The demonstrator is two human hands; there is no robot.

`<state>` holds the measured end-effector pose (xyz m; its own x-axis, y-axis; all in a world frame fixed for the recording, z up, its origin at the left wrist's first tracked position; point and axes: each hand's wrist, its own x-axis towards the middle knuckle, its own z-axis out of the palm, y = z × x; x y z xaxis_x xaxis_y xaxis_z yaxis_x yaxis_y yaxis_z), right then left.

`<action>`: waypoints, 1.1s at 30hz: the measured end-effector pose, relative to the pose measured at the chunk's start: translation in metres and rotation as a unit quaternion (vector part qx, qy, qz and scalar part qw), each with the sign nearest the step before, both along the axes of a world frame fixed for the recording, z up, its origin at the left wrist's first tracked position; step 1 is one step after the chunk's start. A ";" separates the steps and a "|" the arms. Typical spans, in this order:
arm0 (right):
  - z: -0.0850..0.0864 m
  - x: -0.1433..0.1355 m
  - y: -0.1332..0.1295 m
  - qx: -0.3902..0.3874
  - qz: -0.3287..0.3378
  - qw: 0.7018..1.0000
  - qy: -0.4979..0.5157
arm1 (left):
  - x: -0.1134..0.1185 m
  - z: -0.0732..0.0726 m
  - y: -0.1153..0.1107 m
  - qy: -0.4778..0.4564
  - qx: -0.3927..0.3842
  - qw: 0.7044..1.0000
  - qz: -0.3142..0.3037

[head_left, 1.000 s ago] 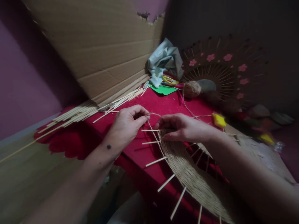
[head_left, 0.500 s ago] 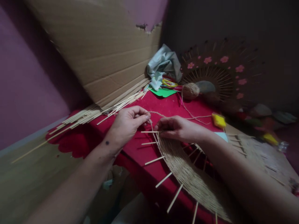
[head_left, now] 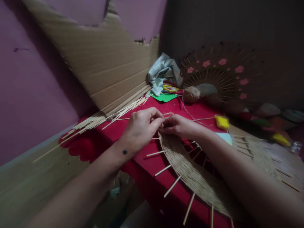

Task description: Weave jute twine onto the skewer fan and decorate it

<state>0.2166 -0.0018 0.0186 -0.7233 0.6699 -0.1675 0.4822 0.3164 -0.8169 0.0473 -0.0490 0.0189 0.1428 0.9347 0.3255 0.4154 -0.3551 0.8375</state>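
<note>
Red cloth (head_left: 140, 152) under the curved weave (head_left: 190, 171)

On my feed the weave, a curved band of tan cord, lies over the cloth, its far end at the fingers and its near end running down into shadow. Pale ribs (head_left: 155, 153) stick out from its outer edge, and more show along its inner side.

I see the left hand (head_left: 144, 128) with thumb and fingertips pinched together, closed on the twine (head_left: 168, 113), which arches just behind them. The right hand (head_left: 178, 125) meets it there, fingers curled in with little gap, at the weave's far end; I cannot tell whether those fingers grip the twine too.

Beyond the hands I have a ball (head_left: 191, 94) of cord, a strand trailing from it across the cloth, near a green sheet (head_left: 165, 97), a yellow ring (head_left: 170, 88) and a crumpled rag (head_left: 163, 71). Loose sticks (head_left: 125, 110) lie to the left, along the foot of the cardboard (head_left: 116, 60). On the right I make out a yellow pad (head_left: 221, 122) and, farther back in dim light, a flowered fan (head_left: 217, 68).
</note>
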 end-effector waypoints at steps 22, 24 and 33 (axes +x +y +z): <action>-0.006 0.006 0.002 0.023 -0.016 1.000 0.012 | -0.019 -0.012 -0.030 -0.065 -0.071 0.995 0.025; -0.005 0.006 0.002 0.018 -0.021 1.000 0.012 | -0.023 -0.018 -0.031 -0.054 -0.066 0.996 0.037; 0.006 0.005 -0.004 -0.066 -0.080 0.994 0.040 | -0.036 -0.032 -0.034 0.054 -0.003 0.998 0.042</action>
